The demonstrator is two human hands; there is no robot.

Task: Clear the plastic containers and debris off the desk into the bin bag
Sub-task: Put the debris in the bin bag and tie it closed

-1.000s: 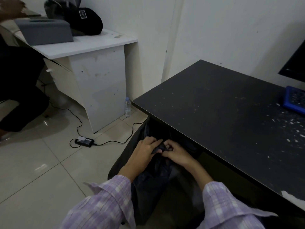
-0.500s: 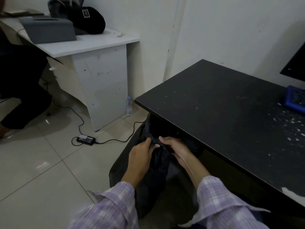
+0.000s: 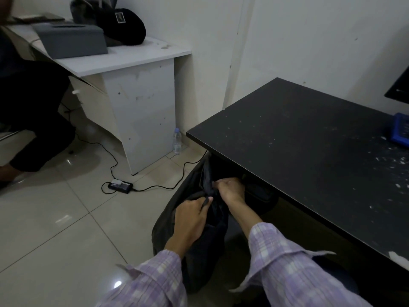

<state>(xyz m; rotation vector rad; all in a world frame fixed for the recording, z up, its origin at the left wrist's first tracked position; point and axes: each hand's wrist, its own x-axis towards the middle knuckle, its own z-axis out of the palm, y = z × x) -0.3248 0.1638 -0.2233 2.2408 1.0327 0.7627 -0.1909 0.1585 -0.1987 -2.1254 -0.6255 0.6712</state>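
Observation:
A black bin bag point(image 3: 177, 218) hangs on the floor beside the front left edge of the black desk point(image 3: 298, 140). My left hand point(image 3: 190, 218) pinches a twisted strip of the bag's top. Just above it, my right hand point(image 3: 230, 189) grips the gathered neck of the bag under the desk edge. White crumbs point(image 3: 394, 160) are scattered over the right part of the desk. No plastic container shows on the desk.
A blue object point(image 3: 401, 129) lies at the desk's right edge under a dark monitor corner point(image 3: 398, 89). On the tiled floor are a water bottle point(image 3: 177, 140) and a power adapter point(image 3: 120, 186) with cables. A white desk point(image 3: 124, 60) and a seated person point(image 3: 28, 107) are at left.
Both hands have shifted up and closer under the desk edge, and they have drawn the bag's top into a tighter bunch. The view has tilted slightly.

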